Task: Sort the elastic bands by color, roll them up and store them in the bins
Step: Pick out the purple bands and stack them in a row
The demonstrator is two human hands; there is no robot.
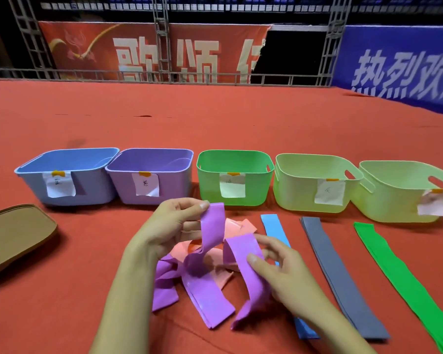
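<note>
A purple elastic band (pixel 210 254) is held up over the red bench (pixel 215 123), in front of the purple bin (pixel 151 175). Its upper end is pinched between thumb and fingers of the left hand (pixel 169 223); a second fold of it is gripped by the right hand (pixel 274 267), thumb laid on its face. Its loose ends trail onto the bench over crumpled pink bands (pixel 215 261). To the right of the purple bin stand a green bin (pixel 234 175) and two pale green bins (pixel 315 182) (pixel 404 192); to its left a blue bin (pixel 67 175) touches it. A blue band (pixel 275 228), a grey band (pixel 338 272) and a green band (pixel 399 277) are laid flat, side by side, right of the hands.
</note>
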